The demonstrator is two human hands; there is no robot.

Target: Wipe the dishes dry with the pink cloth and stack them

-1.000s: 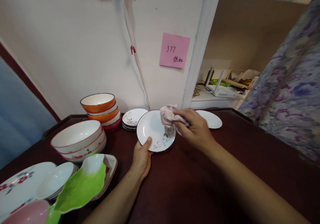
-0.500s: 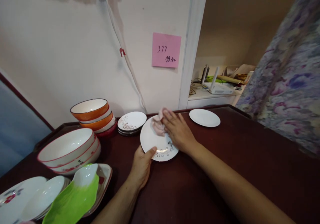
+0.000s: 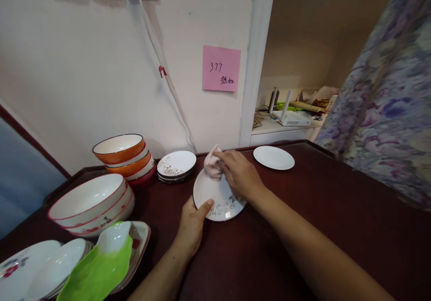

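Note:
My left hand (image 3: 191, 224) grips the near-left rim of a white plate (image 3: 215, 198) with a grey floral pattern, its thumb lying on the top face. The plate is tilted over the dark table. Bunched in the fingers of my right hand (image 3: 240, 173) is a pale pink cloth (image 3: 213, 163), which lies at the plate's far edge. Behind and to the left stands a stack of small patterned plates (image 3: 177, 163). A plain white plate (image 3: 274, 157) rests alone at the back right of the table.
On the left are stacked orange bowls (image 3: 119, 150), large red-rimmed bowls (image 3: 89, 200), a green leaf-shaped dish (image 3: 101, 265) and white dishes (image 3: 57, 265). A raised edge borders the dark red table (image 3: 319, 229). A floral curtain (image 3: 384, 103) hangs at the right, beside a shelf with a router (image 3: 292, 117).
My right hand has gone from pressing the cloth flat on the plate to pinching it in bunched fingers near the far rim. The plate has shifted slightly right and toward me.

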